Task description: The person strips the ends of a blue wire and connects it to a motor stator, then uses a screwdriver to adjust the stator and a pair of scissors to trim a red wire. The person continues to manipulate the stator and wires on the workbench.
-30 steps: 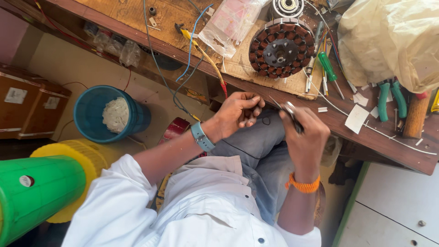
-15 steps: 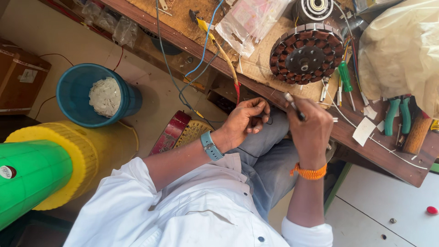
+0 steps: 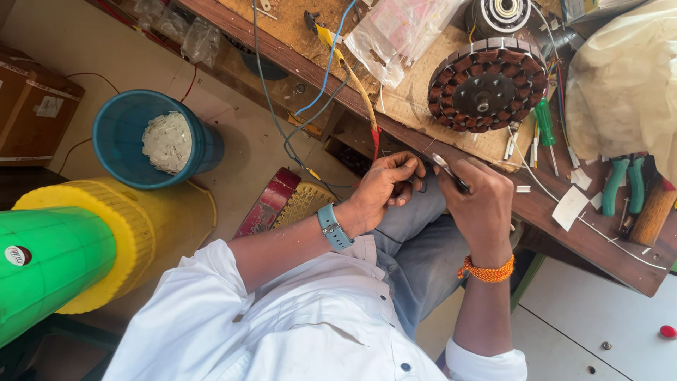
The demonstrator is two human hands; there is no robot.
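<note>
My left hand (image 3: 384, 187), with a teal watch on the wrist, hovers over my lap just below the workbench edge. Its fingertips are pinched together on what looks like a thin wire. My right hand (image 3: 482, 204), with an orange bead bracelet, is closed around a slim metal hand tool (image 3: 449, 171) whose tip points at the left fingertips. The two hands almost touch. On the bench just above them lies a round motor stator (image 3: 486, 85) with copper-coloured windings, resting on a cardboard sheet (image 3: 409, 106).
The wooden workbench (image 3: 599, 240) carries a green screwdriver (image 3: 544, 121), green-handled pliers (image 3: 624, 180), plastic bags (image 3: 402, 35), a cloth sack (image 3: 624, 85) and blue and yellow wires (image 3: 331, 49). A blue bucket (image 3: 127, 141) and a yellow-green cone (image 3: 70, 247) stand on the floor to the left.
Both hands stay together at the bench edge, the tool tip still at the left fingers. The view has shifted a little, so the bench and stator sit higher in the picture.
</note>
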